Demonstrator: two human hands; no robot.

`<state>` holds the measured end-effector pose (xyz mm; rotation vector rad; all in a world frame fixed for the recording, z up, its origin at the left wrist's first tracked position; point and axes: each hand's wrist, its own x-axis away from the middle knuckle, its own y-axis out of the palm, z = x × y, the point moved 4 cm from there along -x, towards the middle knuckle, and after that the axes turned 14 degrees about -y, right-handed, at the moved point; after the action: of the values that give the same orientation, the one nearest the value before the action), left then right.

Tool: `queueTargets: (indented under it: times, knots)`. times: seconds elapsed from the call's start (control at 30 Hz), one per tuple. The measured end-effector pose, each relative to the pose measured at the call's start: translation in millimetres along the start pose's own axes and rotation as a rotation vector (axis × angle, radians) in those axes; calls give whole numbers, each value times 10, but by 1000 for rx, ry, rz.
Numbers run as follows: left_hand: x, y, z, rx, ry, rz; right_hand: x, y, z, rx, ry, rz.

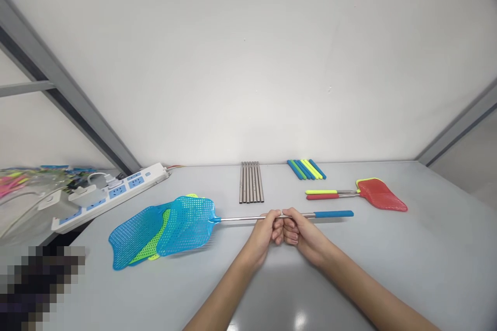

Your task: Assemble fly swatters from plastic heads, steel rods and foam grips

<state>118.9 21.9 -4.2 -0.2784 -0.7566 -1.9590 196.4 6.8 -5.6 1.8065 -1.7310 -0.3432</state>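
Both of my hands are closed on the metal shaft of a blue fly swatter (190, 225), side by side near the middle of its rod. My left hand (267, 230) pinches the thin rod on the side towards the mesh head. My right hand (298, 230) grips just beside it, on the side of the blue handle (334, 214). The swatter lies level, its head to the left and its handle to the right. Under and beside that head are more swatter heads, blue (128, 238) and green (153, 243), overlapping in a pile.
Several metal tubes (251, 182) lie in a row behind my hands. Right of them are blue, green and yellow handle sleeves (306, 169). A red swatter (380, 195) lies over a yellow one at the right. A white power strip (116, 194) with plugs runs along the left edge.
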Motion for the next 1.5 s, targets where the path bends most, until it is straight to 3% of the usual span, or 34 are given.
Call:
queueTargets:
  times: [0.57,0.9,1.5]
  knots:
    - [4,12,-14,52,67,34,-8,-8,-6,-29,-17,2]
    - [-17,37,32,10,65,52,-6,-24,-98,12,-43,82]
    - [89,26,187,-59,105,49,14,6,-227,45,-74,28]
